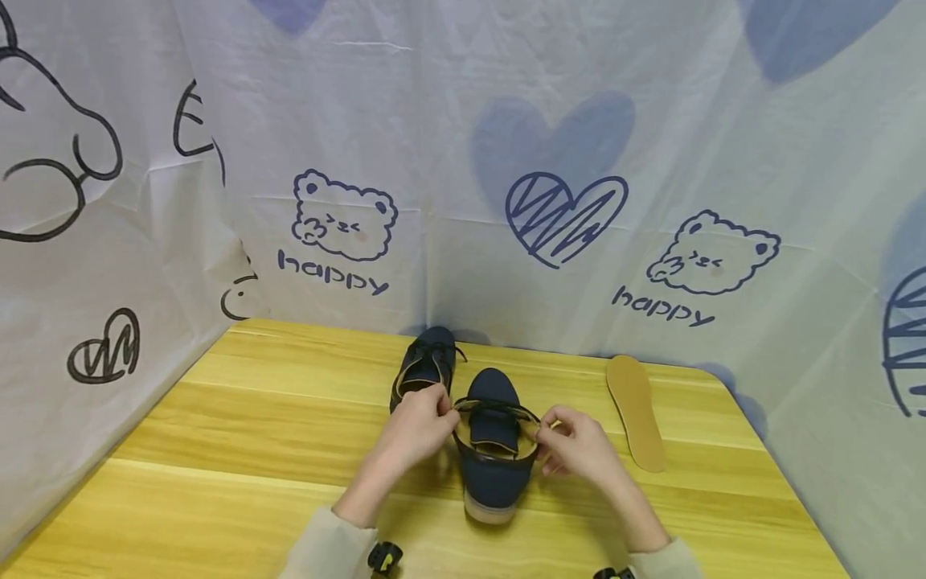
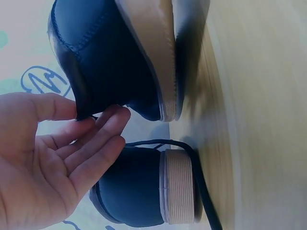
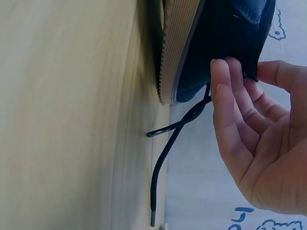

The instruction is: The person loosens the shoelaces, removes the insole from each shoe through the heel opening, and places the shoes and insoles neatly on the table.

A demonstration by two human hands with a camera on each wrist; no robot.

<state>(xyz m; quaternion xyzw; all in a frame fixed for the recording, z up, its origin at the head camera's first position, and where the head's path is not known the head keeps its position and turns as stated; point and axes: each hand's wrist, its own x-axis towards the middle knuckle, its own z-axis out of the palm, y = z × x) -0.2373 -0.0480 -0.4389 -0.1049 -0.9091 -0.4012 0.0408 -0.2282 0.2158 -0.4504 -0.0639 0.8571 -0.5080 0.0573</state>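
A dark navy lace-up shoe (image 1: 495,482) with a tan sole stands in front of the person, toe pointing away and heel nearest. Thumb and fingers of the left hand (image 1: 415,426) pinch the left edge of its collar; in the left wrist view that grip shows close up on the shoe's side (image 2: 110,62). On the opposite edge, the right hand (image 1: 582,446) pinches the collar between thumb and fingers. The opening is spread, showing the tongue (image 1: 494,426) and tan lining. Dark lace ends (image 3: 165,153) hang by the shoe in the right wrist view.
A matching shoe (image 1: 432,350) stands just beyond the left hand, partly hidden by it. To the right, a tan insole (image 1: 637,414) lies flat on the wood-grain table (image 1: 253,402). A printed white cloth (image 1: 448,161) hangs behind the table and at its sides.
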